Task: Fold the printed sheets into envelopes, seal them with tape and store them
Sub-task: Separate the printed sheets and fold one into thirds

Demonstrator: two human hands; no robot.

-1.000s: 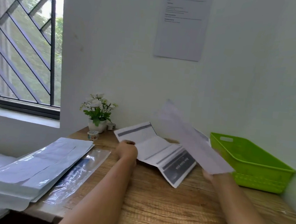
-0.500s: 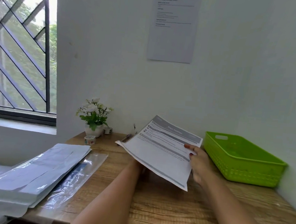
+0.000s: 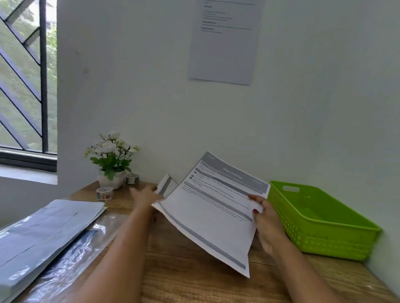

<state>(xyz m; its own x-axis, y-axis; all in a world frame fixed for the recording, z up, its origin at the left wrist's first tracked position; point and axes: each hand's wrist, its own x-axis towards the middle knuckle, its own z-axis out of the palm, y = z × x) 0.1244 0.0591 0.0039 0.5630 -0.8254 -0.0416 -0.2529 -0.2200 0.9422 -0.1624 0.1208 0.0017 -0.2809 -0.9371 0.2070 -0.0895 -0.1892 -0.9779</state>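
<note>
From my remote seat I see the right hand [image 3: 269,222] holding a printed sheet [image 3: 210,215] by its right edge, thumb curled over the printed face and the other fingers behind it. The sheet is lifted clear of the wooden tabletop [image 3: 192,297], tilted so its grey header points toward the wall and its lower corner hangs over the middle of the tabletop. The left hand [image 3: 146,195] is stretched toward the far edge of the tabletop, with its fingertips at a folded sheet [image 3: 167,185] that stands up just behind the printed sheet's left corner. That hand is blurred, so I cannot tell whether it grips the folded sheet or only touches it, nor how far its fingers are spread. A green basket [image 3: 320,238] sits in the far right corner of the tabletop against the wall, just beside the right hand. In the far left corner stands a white flower pot [image 3: 110,179]; a patterned roll of tape [image 3: 104,193] lies in front of it, and a second roll [image 3: 132,178] lies just to its right near the wall. Along the left edge a stack of white paper [image 3: 27,232] lies on a clear plastic sleeve [image 3: 73,261], both reaching past that edge. A notice [image 3: 226,34] hangs on the wall above, and a barred window [image 3: 14,60] is at the left.
</note>
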